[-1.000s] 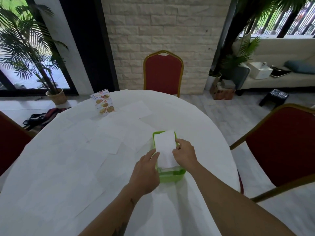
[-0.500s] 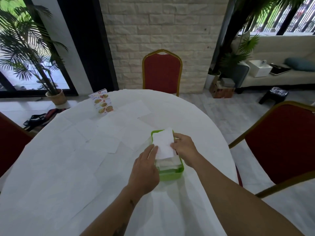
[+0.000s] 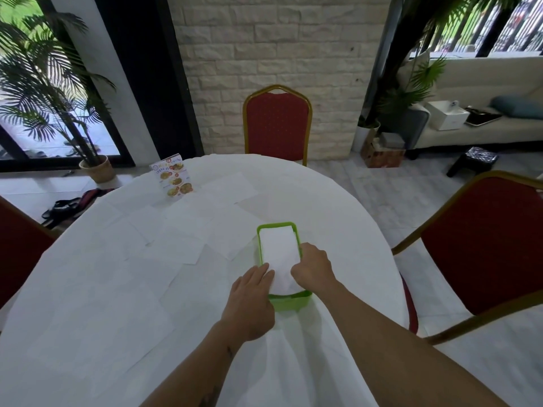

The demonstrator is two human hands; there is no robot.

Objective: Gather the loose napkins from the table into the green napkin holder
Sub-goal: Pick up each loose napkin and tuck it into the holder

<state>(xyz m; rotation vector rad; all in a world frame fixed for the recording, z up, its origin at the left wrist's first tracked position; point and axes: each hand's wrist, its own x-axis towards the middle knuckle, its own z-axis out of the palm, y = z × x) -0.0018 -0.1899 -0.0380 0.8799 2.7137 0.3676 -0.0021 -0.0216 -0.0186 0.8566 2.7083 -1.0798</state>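
I am pressing my left hand [image 3: 249, 301], fingers [image 3: 263, 273] straight and together, on the white paper napkin [image 3: 279, 254] lying in the green plastic napkin holder [image 3: 289, 302] on the white-clothed desk [image 3: 102, 289]. My right hand [image 3: 313, 267] is curling its fingers around the napkin's far edge, just beside the holder's rim.

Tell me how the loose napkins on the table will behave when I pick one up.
Probably floppy: each loose napkin lies flat and thin on the tablecloth. Likely very light, so one may slide rather than lift. White on white, the edges look faint, so pinching a corner may take care.
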